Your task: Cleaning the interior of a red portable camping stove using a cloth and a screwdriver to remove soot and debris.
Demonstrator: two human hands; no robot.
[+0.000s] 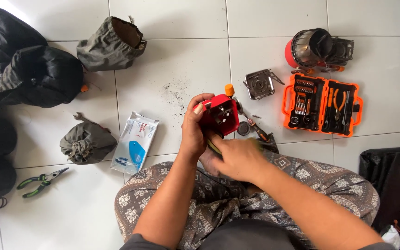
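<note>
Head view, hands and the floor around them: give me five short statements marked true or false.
1. The left hand holds a red device with an orange knob. True.
2. The orange tool case lies shut. False: it lies open, with bits and pliers showing inside.
3. Green-handled pliers lie on the tiled floor away from both hands. True.
4. The right hand rests on the wipes packet. False: it is at the underside of the red device; the packet lies apart on the floor.
5. The grey drawstring pouch lies inside the tool case. False: it lies on the floor beside the wipes packet.
</note>
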